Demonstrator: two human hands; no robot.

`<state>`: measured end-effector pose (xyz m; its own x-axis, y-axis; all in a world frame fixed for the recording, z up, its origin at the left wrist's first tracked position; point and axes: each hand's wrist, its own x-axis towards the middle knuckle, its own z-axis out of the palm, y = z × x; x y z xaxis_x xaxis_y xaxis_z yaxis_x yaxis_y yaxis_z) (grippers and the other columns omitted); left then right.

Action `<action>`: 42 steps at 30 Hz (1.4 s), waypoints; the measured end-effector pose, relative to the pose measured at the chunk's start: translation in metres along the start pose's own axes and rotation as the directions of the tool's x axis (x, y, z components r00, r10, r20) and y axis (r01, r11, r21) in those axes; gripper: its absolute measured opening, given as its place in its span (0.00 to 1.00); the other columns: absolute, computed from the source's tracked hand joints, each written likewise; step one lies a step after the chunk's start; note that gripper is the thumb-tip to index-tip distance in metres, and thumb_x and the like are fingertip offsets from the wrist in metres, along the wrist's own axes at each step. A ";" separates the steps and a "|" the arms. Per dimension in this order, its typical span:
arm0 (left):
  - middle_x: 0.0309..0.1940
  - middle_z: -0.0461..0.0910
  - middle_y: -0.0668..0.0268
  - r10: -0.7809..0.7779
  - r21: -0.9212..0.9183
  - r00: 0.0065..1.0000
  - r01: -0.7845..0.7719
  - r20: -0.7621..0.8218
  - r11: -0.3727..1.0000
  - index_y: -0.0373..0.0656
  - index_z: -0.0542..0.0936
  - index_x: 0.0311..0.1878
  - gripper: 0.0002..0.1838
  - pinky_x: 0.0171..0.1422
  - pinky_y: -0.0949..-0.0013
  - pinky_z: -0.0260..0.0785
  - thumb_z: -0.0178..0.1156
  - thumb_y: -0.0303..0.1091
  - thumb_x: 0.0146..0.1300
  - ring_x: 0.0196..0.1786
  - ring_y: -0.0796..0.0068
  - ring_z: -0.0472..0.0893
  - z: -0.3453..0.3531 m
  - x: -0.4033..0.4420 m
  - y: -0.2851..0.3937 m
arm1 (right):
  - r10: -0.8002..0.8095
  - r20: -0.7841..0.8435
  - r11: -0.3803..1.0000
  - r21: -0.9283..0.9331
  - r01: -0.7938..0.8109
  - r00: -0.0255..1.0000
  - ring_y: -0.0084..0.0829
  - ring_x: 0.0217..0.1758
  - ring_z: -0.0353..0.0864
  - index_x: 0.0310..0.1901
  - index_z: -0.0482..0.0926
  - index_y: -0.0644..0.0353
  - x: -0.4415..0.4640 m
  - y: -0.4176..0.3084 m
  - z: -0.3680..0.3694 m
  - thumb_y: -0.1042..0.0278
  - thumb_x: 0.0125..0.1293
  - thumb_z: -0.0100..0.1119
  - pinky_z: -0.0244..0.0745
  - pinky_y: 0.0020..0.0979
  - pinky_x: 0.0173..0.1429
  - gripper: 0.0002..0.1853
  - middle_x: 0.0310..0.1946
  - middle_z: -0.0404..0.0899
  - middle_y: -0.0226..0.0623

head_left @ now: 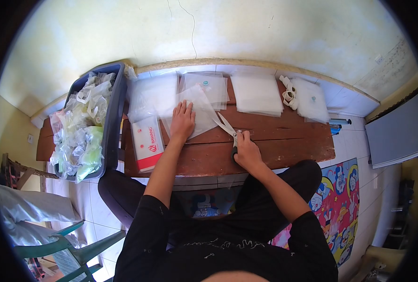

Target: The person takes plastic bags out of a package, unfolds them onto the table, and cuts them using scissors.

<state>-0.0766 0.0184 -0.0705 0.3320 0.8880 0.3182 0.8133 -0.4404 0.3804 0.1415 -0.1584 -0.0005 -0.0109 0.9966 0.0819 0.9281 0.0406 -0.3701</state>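
My left hand [184, 119] lies flat, fingers stretched, on a clear plastic bag [202, 110] on the brown wooden table. In my right hand [247, 151] is a pair of scissors [226, 124] with dark handles. Its blades are parted and point up and left, close to the bag's right edge. Left of my left hand is a pack of bags with red and white print [148, 141]. Behind lie a stack of clear bags [152, 94] and another with a small blue-green sticker [216, 87].
A dark bin [117, 89] full of crumpled plastic stands at the left. Toward the right are a white bag stack [256, 91], white rolls [289, 94] and a further bag pile [311, 105]. The wooden table [289, 152] meets a tiled wall. A green chair [72, 249] stands lower left.
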 end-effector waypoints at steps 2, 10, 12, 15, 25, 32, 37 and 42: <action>0.71 0.63 0.49 0.000 -0.004 1.000 0.000 -0.003 1.000 0.40 0.70 0.67 0.24 0.78 0.52 0.49 0.46 0.41 0.72 0.74 0.49 0.60 0.001 0.000 0.000 | -0.010 -0.019 1.000 0.000 0.010 1.000 0.57 0.39 0.81 0.51 0.65 0.69 0.007 -0.003 0.002 0.79 0.52 0.58 0.79 0.50 0.43 0.23 0.46 0.65 0.53; 0.71 0.63 0.49 0.000 0.001 1.000 0.000 -0.001 1.000 0.40 0.70 0.67 0.24 0.77 0.52 0.49 0.47 0.42 0.72 0.74 0.49 0.60 0.000 0.000 -0.001 | -0.048 -0.067 0.999 -0.008 0.048 0.997 0.54 0.37 0.81 0.45 0.65 0.68 0.029 -0.010 0.010 0.79 0.53 0.58 0.80 0.48 0.38 0.17 0.43 0.65 0.52; 0.74 0.59 0.54 -0.038 0.035 0.997 0.036 0.069 0.999 0.44 0.67 0.70 0.26 0.80 0.55 0.44 0.44 0.45 0.73 0.77 0.55 0.56 0.001 0.001 -0.002 | -0.040 -0.065 0.999 -0.010 0.040 0.997 0.54 0.37 0.81 0.45 0.65 0.68 0.030 -0.012 0.011 0.79 0.54 0.57 0.80 0.48 0.38 0.17 0.43 0.65 0.52; 0.74 0.59 0.54 -0.043 0.034 0.997 0.041 0.061 0.999 0.44 0.67 0.70 0.27 0.80 0.55 0.44 0.45 0.46 0.73 0.77 0.55 0.56 0.001 0.001 -0.001 | -0.018 -0.063 1.000 -0.009 0.018 0.998 0.55 0.37 0.81 0.47 0.65 0.67 0.032 -0.009 0.016 0.78 0.52 0.60 0.80 0.49 0.39 0.21 0.44 0.65 0.51; 0.72 0.61 0.50 -0.013 0.019 1.000 0.013 0.017 1.000 0.41 0.69 0.68 0.31 0.78 0.53 0.48 0.51 0.53 0.70 0.75 0.49 0.58 -0.006 0.000 0.005 | -0.010 -0.081 1.000 -0.005 0.010 0.997 0.55 0.39 0.80 0.51 0.64 0.67 0.041 -0.004 0.028 0.77 0.50 0.62 0.80 0.48 0.42 0.25 0.45 0.65 0.51; 0.73 0.60 0.50 -0.010 0.042 1.000 0.009 0.022 0.999 0.42 0.68 0.69 0.33 0.78 0.53 0.47 0.51 0.55 0.69 0.75 0.49 0.58 -0.007 0.000 0.005 | 0.014 -0.087 0.999 0.052 -0.010 0.996 0.58 0.39 0.80 0.49 0.64 0.67 0.038 -0.005 0.027 0.77 0.49 0.63 0.80 0.49 0.42 0.25 0.45 0.65 0.51; 0.73 0.60 0.51 -0.012 0.040 1.000 0.011 0.020 0.999 0.42 0.68 0.69 0.33 0.78 0.53 0.47 0.51 0.54 0.69 0.75 0.49 0.58 -0.007 0.000 0.005 | 0.032 -0.075 0.995 0.095 -0.025 0.997 0.60 0.39 0.79 0.49 0.64 0.68 0.034 -0.005 0.024 0.78 0.48 0.63 0.79 0.50 0.43 0.26 0.45 0.65 0.53; 0.73 0.60 0.51 -0.023 0.042 1.000 0.022 0.020 0.999 0.42 0.68 0.69 0.33 0.79 0.53 0.47 0.51 0.55 0.69 0.75 0.50 0.58 -0.007 0.000 0.006 | 0.064 -0.041 0.991 0.122 -0.058 0.997 0.61 0.40 0.79 0.47 0.65 0.68 0.031 -0.004 0.020 0.80 0.47 0.62 0.79 0.51 0.43 0.24 0.46 0.65 0.54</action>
<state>-0.0752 0.0149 -0.0624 0.3232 0.9002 0.2919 0.8395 -0.4151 0.3506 0.1300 -0.1263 -0.0148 0.0635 0.9933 0.0962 0.8748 -0.0090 -0.4844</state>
